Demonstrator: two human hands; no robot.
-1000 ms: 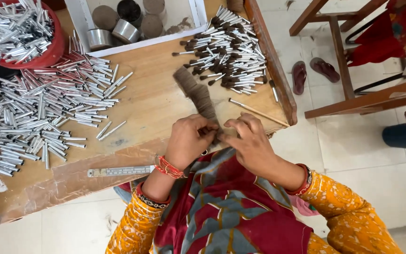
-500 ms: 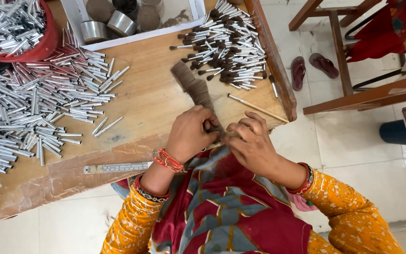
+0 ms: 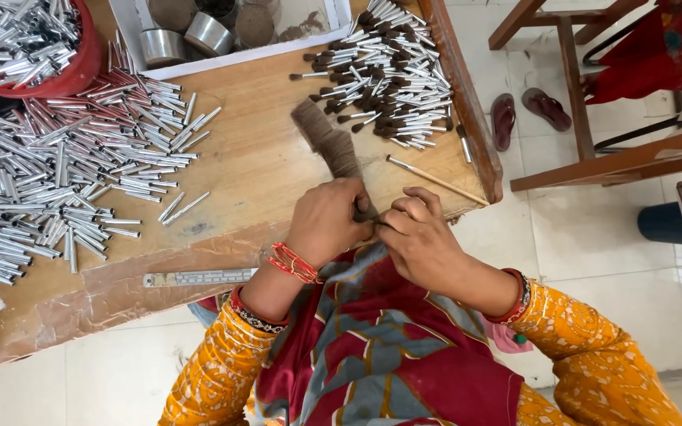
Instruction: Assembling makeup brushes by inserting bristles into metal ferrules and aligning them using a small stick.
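My left hand keeps its fingers closed round the near end of the brown hair bundle while my right hand has drawn in beside it (fingertips pinching a tuft), the rest lying on the bench beyond them.

Brown hair bundle, silver tubes
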